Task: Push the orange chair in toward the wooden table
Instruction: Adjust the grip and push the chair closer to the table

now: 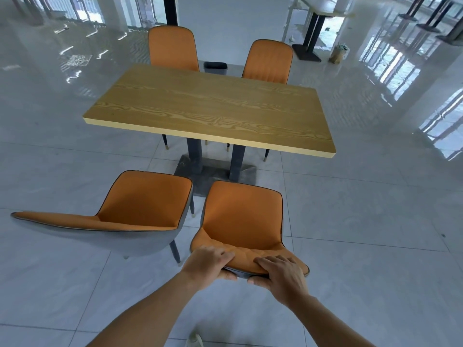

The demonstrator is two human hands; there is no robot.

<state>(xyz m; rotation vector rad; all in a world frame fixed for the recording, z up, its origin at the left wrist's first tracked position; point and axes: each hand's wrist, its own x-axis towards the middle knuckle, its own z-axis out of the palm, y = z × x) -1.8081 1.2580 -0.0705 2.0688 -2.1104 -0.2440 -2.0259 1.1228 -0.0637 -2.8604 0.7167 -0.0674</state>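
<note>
My bare forearms reach forward from the bottom of the view and converge on the top edge of a backrest. My left hand (pixel 209 261) curls over the left part of that edge, fingers on the orange padding and thumb under the grey shell. My right hand (pixel 280 274) grips the right part in the same way, thumb tucked beneath.

The backrest belongs to the orange chair (pixel 241 221), which stands on the tiled floor (pixel 363 221) just in front of me. Its seat faces the wooden tabletop (pixel 208 108) but sits clear of it, with its front near the dark table base (pixel 215 171). A second chair (pixel 140 204) stands just beside it on the left, angled away.

Beyond the tabletop, two far chairs (pixel 172 47) are drawn up to the far side, with a dark bin (pixel 215 67) between them.
</note>
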